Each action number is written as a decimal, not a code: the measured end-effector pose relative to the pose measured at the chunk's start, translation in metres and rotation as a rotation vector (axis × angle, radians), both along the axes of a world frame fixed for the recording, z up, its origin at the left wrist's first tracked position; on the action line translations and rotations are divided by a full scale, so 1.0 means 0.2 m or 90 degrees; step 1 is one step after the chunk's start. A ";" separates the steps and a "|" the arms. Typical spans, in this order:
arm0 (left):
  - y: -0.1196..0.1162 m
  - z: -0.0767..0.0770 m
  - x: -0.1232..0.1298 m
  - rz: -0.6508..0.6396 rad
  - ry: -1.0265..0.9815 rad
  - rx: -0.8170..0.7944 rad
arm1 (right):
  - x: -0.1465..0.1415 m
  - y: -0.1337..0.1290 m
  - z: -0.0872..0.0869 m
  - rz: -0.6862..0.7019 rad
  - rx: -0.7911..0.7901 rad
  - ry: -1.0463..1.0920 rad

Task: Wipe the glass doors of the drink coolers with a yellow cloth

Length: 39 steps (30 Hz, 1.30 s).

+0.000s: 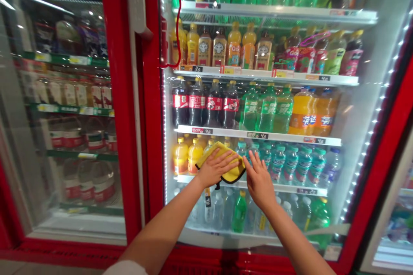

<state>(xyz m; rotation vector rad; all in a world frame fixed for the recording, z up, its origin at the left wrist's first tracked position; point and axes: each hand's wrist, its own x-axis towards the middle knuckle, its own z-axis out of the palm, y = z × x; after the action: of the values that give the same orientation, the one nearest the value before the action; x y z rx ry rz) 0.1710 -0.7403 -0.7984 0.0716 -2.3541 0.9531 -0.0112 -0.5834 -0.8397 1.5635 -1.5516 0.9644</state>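
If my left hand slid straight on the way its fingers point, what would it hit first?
Probably your right hand: its fingertips are just past those of your left hand, by the edge of the yellow cloth. Depth is hard to judge here.

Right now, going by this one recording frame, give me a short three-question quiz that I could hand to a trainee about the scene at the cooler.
1. Multiple choice: what lies under the left hand?
a) a paper bag
b) a yellow cloth with dark edging
c) a blue sponge
2. True or false: the row of dark bottles with red labels stands on the same shelf as the large orange bottles.
3. Fill in the blank: the door frame around the brightly lit cooler is coloured ____.

Key: 1 b; 2 true; 3 red
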 end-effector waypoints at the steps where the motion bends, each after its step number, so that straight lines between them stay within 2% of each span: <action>1: -0.01 0.02 0.02 0.031 0.051 0.021 | 0.01 -0.01 0.00 0.001 0.001 0.000; 3: -0.02 -0.02 0.08 0.108 0.187 0.069 | 0.01 -0.01 -0.02 -0.001 0.003 -0.004; 5: -0.03 -0.12 0.14 0.166 0.290 0.107 | 0.02 -0.01 -0.05 -0.002 0.005 -0.006; 7: -0.03 -0.23 0.16 0.176 0.290 0.115 | 0.04 -0.02 -0.06 0.001 0.009 0.001; 9: -0.03 -0.28 0.16 0.155 0.234 0.101 | 0.07 -0.05 -0.04 0.010 0.016 0.018; 10: -0.04 -0.27 0.16 0.139 0.205 0.092 | 0.09 -0.06 -0.03 0.017 0.018 0.028; 12: -0.06 -0.20 0.15 0.120 0.183 0.084 | 0.13 -0.09 0.01 0.027 0.018 0.046; 15: -0.10 -0.10 0.20 0.158 0.281 0.125 | 0.15 -0.11 0.02 0.033 0.012 0.056; 17: -0.12 -0.11 0.24 0.214 0.376 0.167 | 0.15 -0.11 0.01 0.034 0.014 0.055; 19: -0.13 -0.18 0.27 0.249 0.420 0.188 | 0.15 -0.11 -0.01 0.037 0.014 0.053; 22: -0.13 -0.27 0.29 0.191 0.306 0.144 | 0.19 -0.13 -0.01 0.057 0.012 0.055; 24: -0.15 -0.24 0.31 0.121 0.166 0.096 | 0.24 -0.16 0.03 0.079 0.013 0.062; 26: -0.17 -0.18 0.36 0.087 0.087 0.076 | 0.28 -0.17 0.07 0.099 0.017 0.073; 27: -0.18 -0.15 0.39 0.095 0.097 0.084 | 0.30 -0.17 0.09 0.105 0.019 0.076; 29: -0.19 -0.14 0.44 0.155 0.208 0.129 | 0.31 -0.16 0.10 0.111 0.023 0.078; 31: -0.19 -0.18 0.48 0.231 0.352 0.184 | 0.31 -0.15 0.09 0.107 0.027 0.075; 33: -0.18 -0.24 0.50 0.270 0.420 0.211 | 0.31 -0.14 0.07 0.102 0.030 0.082; 35: -0.19 -0.26 0.50 0.260 0.398 0.202 | 0.33 -0.15 0.07 0.105 0.036 0.102; 36: -0.21 -0.24 0.50 0.245 0.366 0.188 | 0.34 -0.16 0.07 0.109 0.038 0.112; 39: -0.25 -0.14 0.56 0.197 0.251 0.140 | 0.39 -0.20 0.13 0.122 0.037 0.124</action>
<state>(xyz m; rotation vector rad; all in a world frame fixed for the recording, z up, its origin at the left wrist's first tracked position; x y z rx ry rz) 0.2835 -0.7912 -0.8257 0.6657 -2.0982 0.7306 0.0671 -0.6233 -0.8139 1.8162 -1.3242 0.8461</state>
